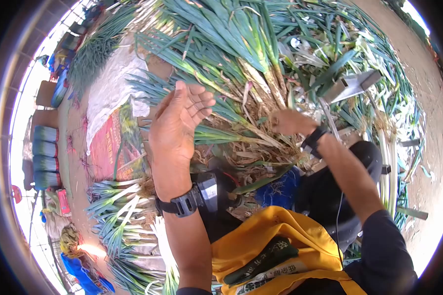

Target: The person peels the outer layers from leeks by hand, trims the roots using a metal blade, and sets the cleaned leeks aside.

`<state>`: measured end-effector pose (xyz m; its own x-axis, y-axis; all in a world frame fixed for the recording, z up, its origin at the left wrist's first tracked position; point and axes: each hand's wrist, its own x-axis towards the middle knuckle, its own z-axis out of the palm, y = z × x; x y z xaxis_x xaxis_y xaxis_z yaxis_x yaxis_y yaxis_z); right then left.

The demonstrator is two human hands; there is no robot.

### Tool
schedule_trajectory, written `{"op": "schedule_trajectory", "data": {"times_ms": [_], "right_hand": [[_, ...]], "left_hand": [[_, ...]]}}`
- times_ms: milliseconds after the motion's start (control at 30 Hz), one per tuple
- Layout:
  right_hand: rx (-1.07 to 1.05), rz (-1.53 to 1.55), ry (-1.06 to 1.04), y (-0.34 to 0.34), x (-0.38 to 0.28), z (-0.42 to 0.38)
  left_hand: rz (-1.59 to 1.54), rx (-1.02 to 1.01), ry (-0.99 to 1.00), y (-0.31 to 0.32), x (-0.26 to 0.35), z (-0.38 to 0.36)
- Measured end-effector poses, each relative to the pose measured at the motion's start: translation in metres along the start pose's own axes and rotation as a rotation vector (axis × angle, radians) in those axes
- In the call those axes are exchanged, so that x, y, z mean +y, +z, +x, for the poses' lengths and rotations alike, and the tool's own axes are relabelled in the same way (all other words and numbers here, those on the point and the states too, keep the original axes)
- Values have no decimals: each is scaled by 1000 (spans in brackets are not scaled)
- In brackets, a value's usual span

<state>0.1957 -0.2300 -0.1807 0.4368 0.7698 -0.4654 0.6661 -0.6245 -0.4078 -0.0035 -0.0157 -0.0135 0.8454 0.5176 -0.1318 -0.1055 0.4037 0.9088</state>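
My left hand (182,113) is raised above the pile, palm turned inward, fingers loosely bent and apart with nothing in them. Under and beyond it lie long green onions (221,93) with blue-green leaves and pale, dirt-covered lower stalks. My right hand (293,122) is at the root ends of these stalks, its fingers curled closed. What those fingers hold, if anything, is hidden. A thick bundle of green onions (251,39) points away from me, its roots close to my right hand.
Trimmed green onions (123,211) lie in a row at the left, near a red printed sack (106,152) and a white sheet (115,83). A metal channel piece (354,86) juts up at the right among leaf scraps. A yellow apron (275,231) covers my lap.
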Motion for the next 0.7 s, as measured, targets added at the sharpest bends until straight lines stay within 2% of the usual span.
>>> {"op": "schedule_trajectory", "data": {"times_ms": [33, 100, 167, 233, 300, 367, 433, 500, 567, 633, 700], "right_hand": [[-45, 4, 29, 28, 4, 15], [106, -71, 44, 110, 39, 43], [-12, -50, 212, 137, 36, 32], [216, -5, 239, 181, 46, 19], [235, 15, 282, 195, 45, 13], [259, 39, 332, 191, 42, 16], [19, 104, 274, 167, 25, 16], [67, 179, 240, 160, 20, 17], [-114, 627, 349, 142, 6, 17], [-50, 629, 269, 115, -27, 0], [78, 475, 263, 84, -60, -18]], "left_hand": [[0, 15, 10, -3, 1, 0], [-48, 41, 6, -7, 5, -3], [-48, 86, 5, -10, 10, -4], [-49, 46, 30, -13, 14, -3], [-50, 54, 41, -14, 15, -1], [-50, 53, 51, -10, 16, 1], [-93, 109, 57, -3, 16, 2], [-95, 101, 57, -1, 16, 2], [-97, 97, 69, 0, 16, 2], [-107, 103, 70, -1, 14, 2], [-105, 142, 79, -4, 12, 1]]}}
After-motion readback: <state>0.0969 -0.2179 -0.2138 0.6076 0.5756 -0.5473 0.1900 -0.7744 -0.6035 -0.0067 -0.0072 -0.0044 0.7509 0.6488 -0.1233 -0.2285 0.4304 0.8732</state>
